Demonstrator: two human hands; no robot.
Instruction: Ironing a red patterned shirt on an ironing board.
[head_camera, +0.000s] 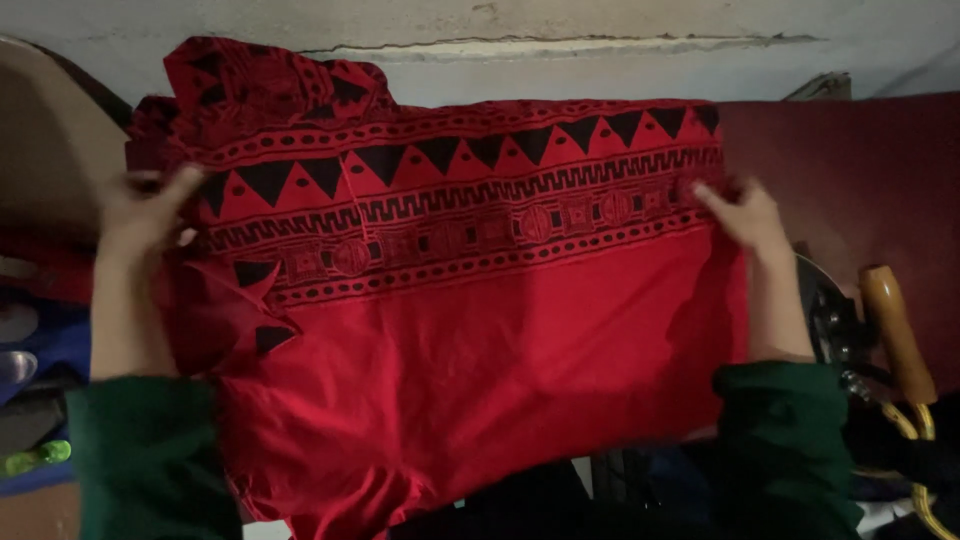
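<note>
- Green sleeves (150, 455) sit closest to the camera, one on each forearm, framing the lower corners of the view.
- Between them lies a red cloth (480, 330) with black triangle and key-pattern bands across its upper part; it is spread flat over a bench (850, 170) whose dark red surface shows bare at the right.
- At the cloth's left edge the left hand (145, 210) has its fingers (180, 185) closed on the fabric, where a flap with black triangles is folded inward.
- At the opposite edge the right hand (745, 215) rests on the patterned band, its fingers (712, 197) pinching or pressing the cloth; which of the two cannot be told, as the picture is blurred there.
- Judging from the hands at opposite edges and the taut, flat fabric, the step in hand looks like spreading and squaring the cloth for a fold or for pressing.
- A next move would call for both edges to be kept level, so that the patterned band stays straight and the loose lower hem, which hangs over the near edge, does not bunch.
- Just right of the cloth stands an iron with a wooden handle (895, 330), and a yellow cord (925, 440) runs from it; the right forearm lies near it.
- Off to the left, a small green object (35, 458) lies low, beside blue and red things too dim to name.
</note>
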